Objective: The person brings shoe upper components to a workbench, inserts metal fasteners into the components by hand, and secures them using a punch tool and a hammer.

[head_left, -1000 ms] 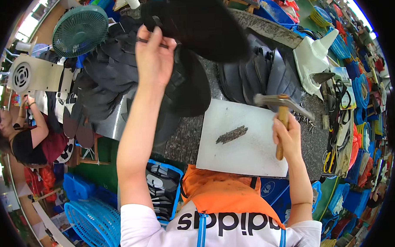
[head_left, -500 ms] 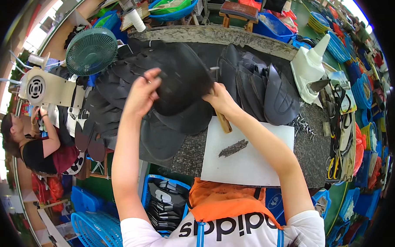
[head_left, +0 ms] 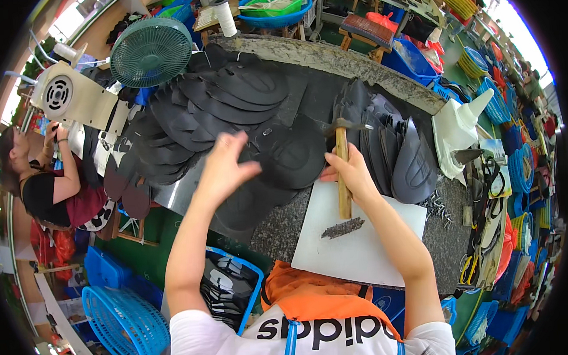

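Observation:
In my right hand point(head_left: 354, 175) is a hammer point(head_left: 344, 203) with a wooden handle and a dark metal head, the head pointing away from me. A rounded black sheet piece point(head_left: 299, 155) with a curved outline on its face lies flat just left of the hammer. Whether my right fingertips touch its edge I cannot tell. My left hand point(head_left: 224, 167), slightly blurred, hovers open over the black pieces with nothing in it. Beyond it spreads a heap of overlapping black pieces point(head_left: 231, 104). More black pieces point(head_left: 415, 163) lean together to the right of the hammer.
A white board point(head_left: 336, 251) bearing a dark rough strip point(head_left: 343, 228) lies on the speckled stone worktop point(head_left: 273, 231). A white spouted container point(head_left: 454, 131) stands right, near scattered small metal bits point(head_left: 439, 209). A green fan point(head_left: 151, 54) is at left; a co-worker point(head_left: 46, 179) sits beyond.
The black piece, held up and blurred before, now lies on the worktop. My left hand has come away from it and opened. The hammer in my right hand now shows fully.

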A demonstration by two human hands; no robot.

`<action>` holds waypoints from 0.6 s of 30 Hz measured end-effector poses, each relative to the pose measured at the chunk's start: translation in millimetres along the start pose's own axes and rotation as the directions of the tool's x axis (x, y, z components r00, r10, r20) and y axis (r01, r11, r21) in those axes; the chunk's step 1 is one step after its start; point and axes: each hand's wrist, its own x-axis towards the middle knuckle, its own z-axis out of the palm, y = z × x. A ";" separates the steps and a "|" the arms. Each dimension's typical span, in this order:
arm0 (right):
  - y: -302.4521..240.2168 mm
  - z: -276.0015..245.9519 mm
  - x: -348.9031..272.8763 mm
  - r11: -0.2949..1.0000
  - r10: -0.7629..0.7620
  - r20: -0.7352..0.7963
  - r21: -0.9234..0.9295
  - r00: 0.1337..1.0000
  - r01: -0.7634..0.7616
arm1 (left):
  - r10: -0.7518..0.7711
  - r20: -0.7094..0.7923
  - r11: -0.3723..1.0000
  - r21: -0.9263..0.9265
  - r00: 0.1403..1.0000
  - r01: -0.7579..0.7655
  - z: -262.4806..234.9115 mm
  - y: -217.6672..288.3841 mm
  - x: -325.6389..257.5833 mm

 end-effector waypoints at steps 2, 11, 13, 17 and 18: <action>1.0 -3.7 -8.3 0.988 0.070 0.107 -0.141 0.992 -0.054 | 0.223 0.144 0.969 0.076 0.964 -0.235 11.6 17.5 -32.1; -9.7 -24.4 -74.3 0.708 -0.125 0.226 -0.662 0.966 0.246 | 0.253 0.245 0.777 0.525 0.936 -0.347 57.2 30.4 -50.9; -9.1 -44.6 -100.6 0.530 -0.240 0.266 -0.770 0.933 0.356 | 0.281 0.215 0.786 0.508 0.935 -0.353 54.9 26.4 -52.8; -4.6 -97.5 -155.6 0.232 -0.307 0.286 -0.902 0.908 0.363 | 0.313 -0.051 0.937 0.178 0.948 -0.300 7.0 33.2 -38.9; -2.3 -110.9 -169.1 0.149 -0.330 0.262 -0.934 0.907 0.324 | 0.348 -0.121 0.920 0.234 0.930 -0.314 -8.0 37.1 -42.5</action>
